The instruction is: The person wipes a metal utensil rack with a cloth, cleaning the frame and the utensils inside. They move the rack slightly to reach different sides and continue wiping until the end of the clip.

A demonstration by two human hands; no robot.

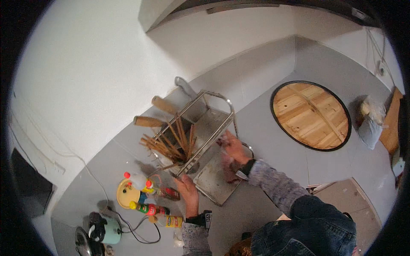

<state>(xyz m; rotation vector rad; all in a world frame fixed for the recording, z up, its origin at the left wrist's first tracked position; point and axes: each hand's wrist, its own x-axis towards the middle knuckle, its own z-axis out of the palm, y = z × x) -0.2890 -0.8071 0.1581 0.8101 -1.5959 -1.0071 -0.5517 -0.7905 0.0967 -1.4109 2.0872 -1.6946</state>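
Metal rack (pixel 209 123) with chopsticks (pixel 164 150)

Mid-scene, the rack's left side holds the chopsticks, with wooden handles (pixel 164 105) jutting far left. The left hand (pixel 187 191) is at its near corner, the right hand (pixel 234 148) at its right side; I cannot tell whether either grips. Bottles (pixel 151 209) with red, green and yellow labels crowd the left hand's left.

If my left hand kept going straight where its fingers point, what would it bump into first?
Probably the metal rack: its near edge looks right at your left hand's fingertips. They may already touch; depth is unclear.
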